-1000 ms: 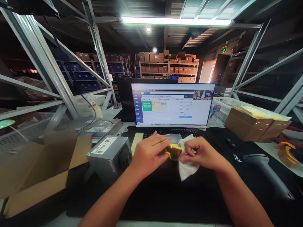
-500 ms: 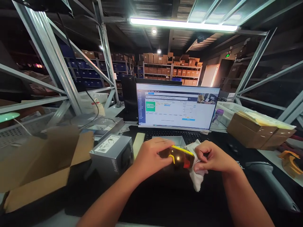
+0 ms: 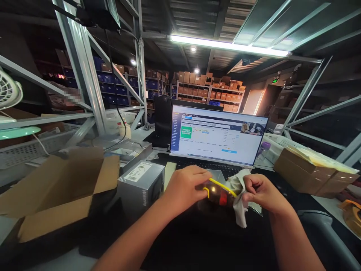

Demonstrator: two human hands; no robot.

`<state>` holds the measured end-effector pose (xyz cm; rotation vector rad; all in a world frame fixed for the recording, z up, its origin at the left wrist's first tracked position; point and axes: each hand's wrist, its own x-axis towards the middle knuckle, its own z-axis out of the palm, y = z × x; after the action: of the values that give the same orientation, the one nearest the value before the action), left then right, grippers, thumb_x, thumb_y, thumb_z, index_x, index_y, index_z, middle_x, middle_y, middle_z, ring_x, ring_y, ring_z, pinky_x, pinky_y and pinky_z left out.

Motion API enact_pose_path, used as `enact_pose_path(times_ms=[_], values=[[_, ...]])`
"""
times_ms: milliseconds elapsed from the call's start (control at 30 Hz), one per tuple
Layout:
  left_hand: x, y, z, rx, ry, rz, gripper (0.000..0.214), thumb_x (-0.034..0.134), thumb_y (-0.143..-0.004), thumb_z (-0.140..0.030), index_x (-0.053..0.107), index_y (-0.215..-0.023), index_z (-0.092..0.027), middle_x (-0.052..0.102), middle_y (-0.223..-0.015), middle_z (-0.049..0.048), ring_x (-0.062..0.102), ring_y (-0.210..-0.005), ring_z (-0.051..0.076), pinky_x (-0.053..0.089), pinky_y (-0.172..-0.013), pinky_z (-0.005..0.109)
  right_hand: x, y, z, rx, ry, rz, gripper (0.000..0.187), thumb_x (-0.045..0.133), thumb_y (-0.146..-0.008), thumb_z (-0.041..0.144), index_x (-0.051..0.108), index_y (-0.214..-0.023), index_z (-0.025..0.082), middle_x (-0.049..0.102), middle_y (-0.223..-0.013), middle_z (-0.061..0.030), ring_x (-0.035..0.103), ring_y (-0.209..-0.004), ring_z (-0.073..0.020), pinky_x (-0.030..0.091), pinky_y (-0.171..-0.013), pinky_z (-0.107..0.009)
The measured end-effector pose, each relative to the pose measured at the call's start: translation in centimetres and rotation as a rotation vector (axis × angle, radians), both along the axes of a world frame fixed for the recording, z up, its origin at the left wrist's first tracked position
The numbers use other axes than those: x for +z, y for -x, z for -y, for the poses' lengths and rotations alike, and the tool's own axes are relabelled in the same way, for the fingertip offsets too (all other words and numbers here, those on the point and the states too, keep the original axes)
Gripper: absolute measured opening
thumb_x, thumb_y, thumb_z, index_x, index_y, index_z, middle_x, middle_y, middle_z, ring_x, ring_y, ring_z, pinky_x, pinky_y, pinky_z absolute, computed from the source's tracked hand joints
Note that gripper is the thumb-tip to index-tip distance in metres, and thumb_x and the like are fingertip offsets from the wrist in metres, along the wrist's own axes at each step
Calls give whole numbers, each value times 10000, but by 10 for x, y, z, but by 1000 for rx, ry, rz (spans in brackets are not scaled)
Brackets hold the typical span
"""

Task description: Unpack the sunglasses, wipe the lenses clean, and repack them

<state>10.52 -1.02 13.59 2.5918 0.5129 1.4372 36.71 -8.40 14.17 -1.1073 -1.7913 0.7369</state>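
My left hand (image 3: 187, 188) is closed on one end of a pair of sports sunglasses (image 3: 216, 194). They have a yellow top rim, a yellow nose part and a dark lens showing a red patch. In my right hand (image 3: 259, 192) is a pale cleaning cloth (image 3: 239, 214), pinched between thumb and fingers. The cloth hangs in folds at the far right end of the lens, where it covers part of the rim. Both hands are above the black desk mat (image 3: 208, 241). Behind the glasses lies a clear-looking grey box or tray (image 3: 217, 175), partly hidden.
An open cardboard box (image 3: 56, 210) and a grey product box (image 3: 139, 184) stand at left. Behind my hands are a keyboard (image 3: 184, 162) and a monitor (image 3: 214, 139). At right are a barcode scanner (image 3: 324, 229), a tape dispenser (image 3: 352, 214) and a carton (image 3: 307, 173).
The view has tilted and shifted, so the scene sits lower and further right. The cloth has been spread more behind the rim's right end. Both hands keep their holds.
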Motion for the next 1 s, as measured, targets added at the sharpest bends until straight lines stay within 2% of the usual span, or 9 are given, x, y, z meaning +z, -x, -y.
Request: enact_pose_path(times_ms=[133,300,433,567,700,800,867,900,1000], values=[[-3,-4,3,45,-113,-170,316,648,-712,-67,706,-970,-240,754,-982,4,698,-891,192,568,-794,320,-4,14,-4,-2,-7,59,577,800,-702,514,353,-512,201,337,-505,55,257,-508,-90,192,-474,-247],[-6,-8,5,89,-174,-189,309,655,-723,-79,682,-991,-231,754,-971,13,706,-878,201,477,-1049,462,-6,28,0,-116,-23,116,496,801,-722,458,410,-564,196,412,-548,47,316,-547,-100,236,-500,-242],[-6,-8,5,55,-163,-161,304,654,-717,-96,676,-990,-228,750,-983,10,705,-876,187,463,-1079,464,0,21,7,-28,30,183,432,822,-697,422,465,-603,197,491,-592,32,393,-583,-119,296,-533,-247],[-4,-5,5,84,-175,-129,293,641,-725,-100,669,-989,-224,743,-960,7,693,-862,180,473,-1077,451,1,14,6,-57,14,196,432,789,-732,385,438,-564,197,466,-558,37,384,-565,-117,288,-533,-254],[-9,-11,6,106,-322,-147,200,606,-783,-108,658,-961,-182,725,-866,23,679,-792,172,491,-1056,447,-8,35,2,-166,-32,192,398,757,-739,342,430,-557,206,458,-542,38,373,-551,-122,303,-537,-264],[-18,-20,7,93,-460,-189,129,544,-858,-91,648,-913,-145,718,-840,43,672,-782,165,482,-1066,426,-17,63,1,-331,-230,228,341,698,-747,239,415,-560,208,455,-539,44,425,-593,-138,406,-694,-304],[-22,-24,7,61,-469,-176,146,521,-885,-83,644,-931,-146,729,-887,42,679,-821,157,453,-1098,421,-20,74,2,-407,-333,233,313,663,-744,185,411,-559,205,416,-526,60,415,-584,-127,420,-814,-342],[-21,-25,8,49,-446,-156,169,518,-892,-82,642,-984,-152,736,-945,43,684,-881,160,440,-1112,423,-19,75,1,-412,-325,214,314,663,-743,185,410,-559,204,402,-526,66,398,-569,-118,425,-812,-340],[-15,-22,11,135,-357,-111,390,552,-885,-97,544,-1267,-176,656,-1261,99,594,-1204,238,411,-1131,492,-14,60,-1,-357,-112,58,378,720,-742,297,393,-572,212,397,-533,65,356,-516,-101,379,-564,-257]])
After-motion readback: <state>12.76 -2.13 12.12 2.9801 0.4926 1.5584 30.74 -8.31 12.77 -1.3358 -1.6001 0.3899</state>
